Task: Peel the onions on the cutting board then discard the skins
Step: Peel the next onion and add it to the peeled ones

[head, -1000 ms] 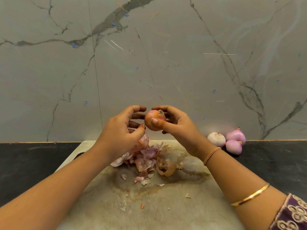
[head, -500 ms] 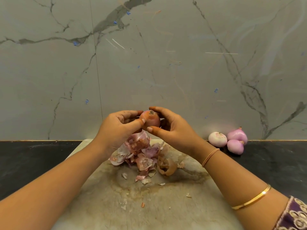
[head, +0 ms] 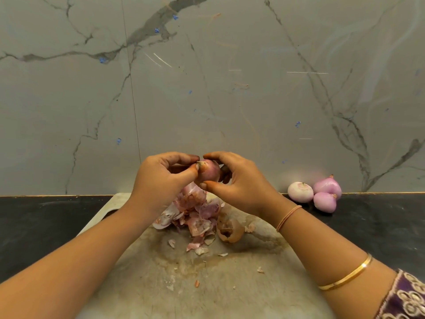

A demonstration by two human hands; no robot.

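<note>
Both hands hold one onion (head: 209,172) above the far edge of the cutting board (head: 218,286): the right hand (head: 240,184) cups it w/ curled fingers, the left hand (head: 161,180) pinches its dry tip btw thumb and forefinger. The reddish outer skin looks mostly on, so I judge this peel only begun. Under the onion, on the board's far half, lies a pile of skins (head: 194,212), not yet discarded. Right of the board, on the dark counter (head: 34,226), three peeled onions (head: 316,194) sit together. So approx. three done, one in work; no bin visible.
</note>
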